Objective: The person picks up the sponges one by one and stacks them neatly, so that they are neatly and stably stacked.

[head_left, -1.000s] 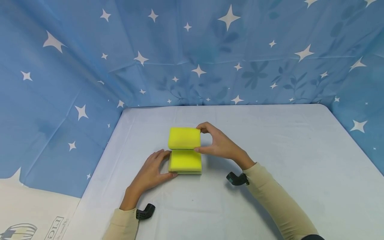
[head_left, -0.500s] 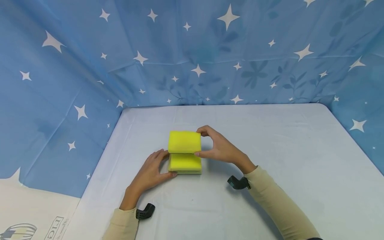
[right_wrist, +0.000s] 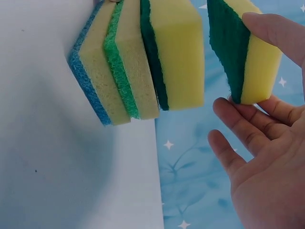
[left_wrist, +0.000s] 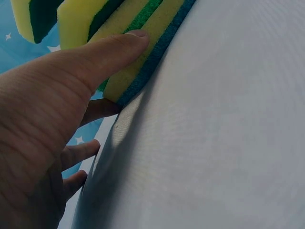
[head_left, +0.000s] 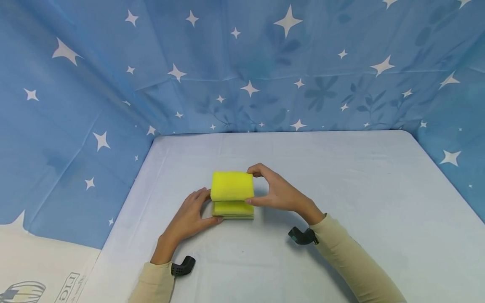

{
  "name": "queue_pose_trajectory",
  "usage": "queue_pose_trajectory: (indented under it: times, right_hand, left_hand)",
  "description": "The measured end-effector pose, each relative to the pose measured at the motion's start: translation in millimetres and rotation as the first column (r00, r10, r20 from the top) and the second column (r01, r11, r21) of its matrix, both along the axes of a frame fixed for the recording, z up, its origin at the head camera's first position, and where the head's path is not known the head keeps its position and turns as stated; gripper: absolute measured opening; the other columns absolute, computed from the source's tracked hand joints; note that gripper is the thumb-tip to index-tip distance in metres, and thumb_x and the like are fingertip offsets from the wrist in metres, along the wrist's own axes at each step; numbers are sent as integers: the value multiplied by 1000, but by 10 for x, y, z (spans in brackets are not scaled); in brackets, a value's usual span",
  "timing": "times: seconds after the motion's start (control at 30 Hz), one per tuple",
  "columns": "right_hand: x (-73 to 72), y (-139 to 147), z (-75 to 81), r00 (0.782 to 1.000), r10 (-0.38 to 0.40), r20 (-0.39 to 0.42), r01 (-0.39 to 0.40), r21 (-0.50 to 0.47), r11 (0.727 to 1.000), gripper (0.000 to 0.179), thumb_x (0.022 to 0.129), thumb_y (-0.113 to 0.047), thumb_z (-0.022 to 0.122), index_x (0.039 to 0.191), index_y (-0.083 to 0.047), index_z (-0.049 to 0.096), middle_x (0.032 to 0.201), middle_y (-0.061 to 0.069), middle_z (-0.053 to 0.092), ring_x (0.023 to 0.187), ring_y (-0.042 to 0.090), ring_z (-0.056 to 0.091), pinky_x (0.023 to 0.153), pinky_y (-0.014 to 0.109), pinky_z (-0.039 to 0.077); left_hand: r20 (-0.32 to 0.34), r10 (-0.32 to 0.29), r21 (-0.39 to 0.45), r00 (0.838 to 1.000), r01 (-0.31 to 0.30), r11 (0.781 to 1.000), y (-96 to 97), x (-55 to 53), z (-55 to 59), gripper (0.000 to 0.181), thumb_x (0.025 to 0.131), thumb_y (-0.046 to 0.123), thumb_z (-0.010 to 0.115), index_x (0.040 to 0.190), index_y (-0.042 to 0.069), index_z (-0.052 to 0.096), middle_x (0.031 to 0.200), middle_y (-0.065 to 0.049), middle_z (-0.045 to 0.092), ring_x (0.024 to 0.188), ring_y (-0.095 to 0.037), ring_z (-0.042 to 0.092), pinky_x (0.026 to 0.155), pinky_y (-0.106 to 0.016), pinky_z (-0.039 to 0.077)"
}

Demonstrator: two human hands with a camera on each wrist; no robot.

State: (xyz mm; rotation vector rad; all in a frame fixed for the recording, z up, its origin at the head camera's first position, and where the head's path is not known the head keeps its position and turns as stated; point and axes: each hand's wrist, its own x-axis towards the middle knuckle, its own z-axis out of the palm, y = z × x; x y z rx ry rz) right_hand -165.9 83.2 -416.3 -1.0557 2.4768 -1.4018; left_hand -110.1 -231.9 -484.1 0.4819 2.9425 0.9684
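A stack of three scouring sponges stands on the white table. In the right wrist view its bottom sponge has a blue scouring side, the middle sponge a bright green one, and the yellow top sponge a dark green one. My left hand steadies the stack low down, thumb on the near face and a finger at the far corner of the lower sponges. Just above the stack, my right hand pinches another yellow sponge, dark green side down, by its right end. A gap shows between this sponge and the stack.
The white table extends around the stack. A blue curtain with white stars borders it at the back and sides. Printed pale cloth lies at the lower left. Both wrists wear black cameras.
My right hand has brought its sponge nearer to me and over the stack, covering more of the top sponge in the head view. The left hand has stayed in place.
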Motion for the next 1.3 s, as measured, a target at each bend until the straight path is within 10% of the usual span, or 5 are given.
queue_pose_trajectory:
  times: [1.3]
  right_hand:
    - [164,62,-14,998,48,-48,-47,16,999,68,88,-29,91,141,-13,53,139,-2,58,134,24,56,114,60,46]
  left_hand:
    - [-2,-8,3,1000,8,1000,2,-11,-27,87,87,54,87,157,17,53,162,-9,49,154,-37,37,123,-61,32]
